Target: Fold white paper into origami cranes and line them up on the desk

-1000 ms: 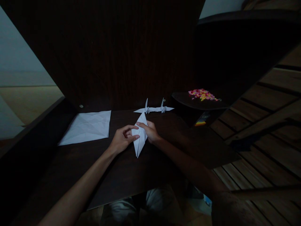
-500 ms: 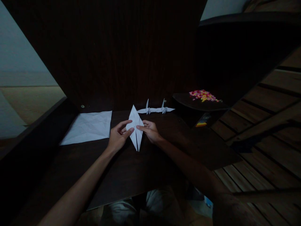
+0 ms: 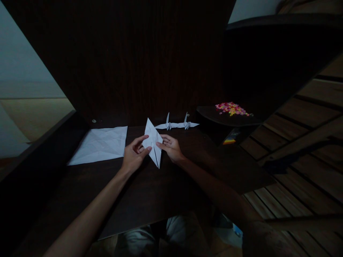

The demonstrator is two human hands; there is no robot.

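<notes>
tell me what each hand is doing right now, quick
Left hand: holding the folded white paper by its left edge.
Right hand: holding the same paper by its right edge.

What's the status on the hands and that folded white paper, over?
Left hand, right hand: each holding one side of the folded paper. Diamond-shaped, slit running to near tip. Two folded figures beyond; nothing seen blocking hands.

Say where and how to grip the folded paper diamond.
Pinch the folded paper diamond at its wide side corners, probably from left and right, thumbs on top: the left hand and right hand hold it there, and its slit lower half might spread.
</notes>
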